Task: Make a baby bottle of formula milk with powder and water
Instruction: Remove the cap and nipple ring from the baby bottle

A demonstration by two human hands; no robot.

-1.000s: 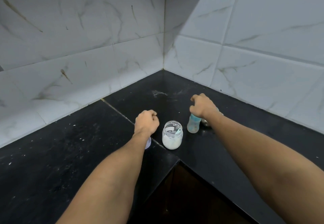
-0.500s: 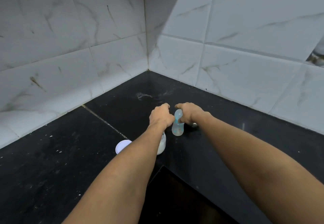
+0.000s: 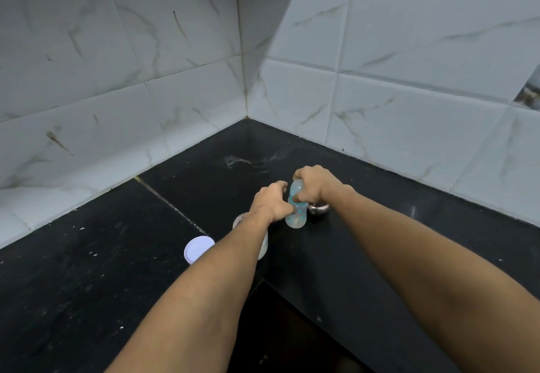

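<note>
We see a black stone countertop [image 3: 87, 279] that wraps an inside corner, its surface flecked with pale specks and crumbs. A thin seam [image 3: 169, 203] runs across the slab on the left part, and near the corner a whitish smear [image 3: 236, 161] marks the stone. Behind it rise white marble-look wall tiles [image 3: 146, 51] with grey and brownish veins, meeting in a vertical corner joint [image 3: 244, 51]. At the far right edge of the wall one patch [image 3: 529, 92] looks dark and mottled; we cannot tell what it is. Below the counter's front edge we find a dark recess [image 3: 286, 340].
</note>
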